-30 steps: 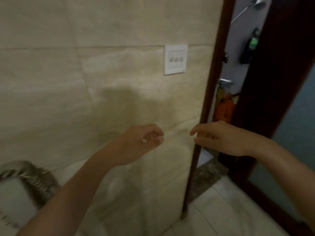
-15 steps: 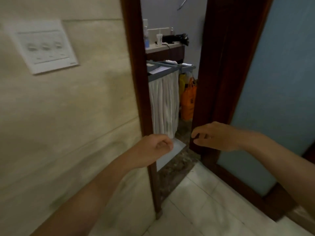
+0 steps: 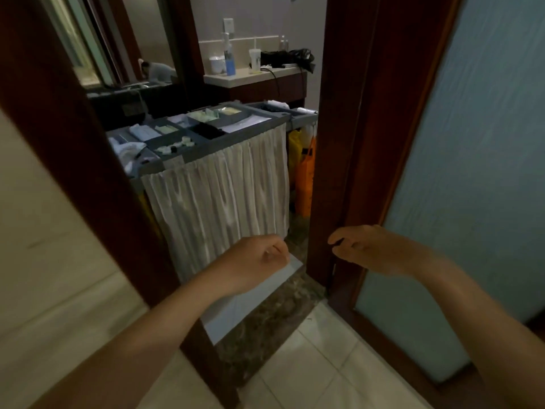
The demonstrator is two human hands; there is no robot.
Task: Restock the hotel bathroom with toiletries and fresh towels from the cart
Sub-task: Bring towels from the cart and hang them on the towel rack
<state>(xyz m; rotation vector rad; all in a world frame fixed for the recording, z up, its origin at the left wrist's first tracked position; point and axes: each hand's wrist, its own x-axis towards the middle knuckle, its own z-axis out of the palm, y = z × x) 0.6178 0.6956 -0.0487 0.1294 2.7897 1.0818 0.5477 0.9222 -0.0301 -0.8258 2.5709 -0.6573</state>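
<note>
2 bare hands hang in front of a doorway, both empty. The left hand [image 3: 256, 262] is curled into a loose fist with nothing in it; the right hand [image 3: 364, 249] is half open, fingers bent and apart, close to the dark wooden door frame [image 3: 339, 160] but whether it touches the wood cannot be told.

Beyond the threshold stands the housekeeping cart [image 3: 206, 149], filling most of the opening. Its grey plastic top tray is split into compartments holding small pale toiletries [image 3: 175, 146], folded white cloths and paper sheets; exact items are too blurred to name. A pleated white curtain [image 3: 224, 199] hangs from the tray edge down the cart's front. Just right of the cart, an orange bag [image 3: 306, 184] hangs beside a yellow one.

Behind the cart, a light countertop [image 3: 250, 75] carries a blue bottle, a white cup with a straw and a black tangle of cord. A frosted-glass door [image 3: 472, 172] in a dark frame stands open on the right. The floor is glossy cream tile [image 3: 318, 364], with a mottled brown stone sill across the threshold.
</note>
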